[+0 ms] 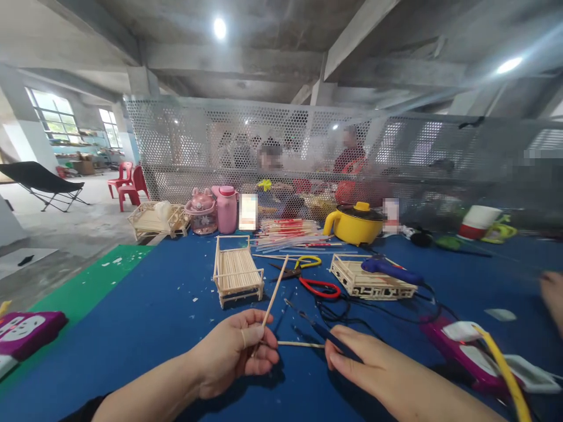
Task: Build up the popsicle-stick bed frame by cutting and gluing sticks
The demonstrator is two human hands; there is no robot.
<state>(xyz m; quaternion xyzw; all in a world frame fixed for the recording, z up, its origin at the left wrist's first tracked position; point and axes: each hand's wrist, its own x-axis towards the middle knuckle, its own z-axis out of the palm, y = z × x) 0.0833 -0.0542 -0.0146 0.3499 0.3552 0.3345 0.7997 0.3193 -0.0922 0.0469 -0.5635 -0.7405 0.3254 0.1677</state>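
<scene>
"What does your left grip (240, 353) have hold of?"

"A wooden stick (276, 289), pinched between my thumb and fingers. It leans away to the right as it rises, well above the blue worktop (171, 319)."

"And your right grip (365, 364)?"

"That one is closed around the body of a dark tool (333, 337). Its two thin tips stand apart, pointing away from me toward the left."

"There's a second stick (301, 344) between your hands, isn't there?"

"Yes, lying almost level. One end meets my left fingers and the other reaches my right hand, but I cannot tell which of them bears it."

"What's just past your hands?"

"Ahead of my left there's a small slatted frame (238, 273), upright on its legs. To the right of it lie scissors (290, 273), blades parted, with one yellow loop and one red. Further right is another frame (349, 276), and a blue glue gun (390, 268) rests across its top."

"And at the back?"

"A loose heap of sticks (288, 228), with a pink bottle (227, 211) to its left and a lidded yellow pot (357, 228) to its right. Near my right forearm I have a purple power strip (461, 356), a bit blurred."
</scene>
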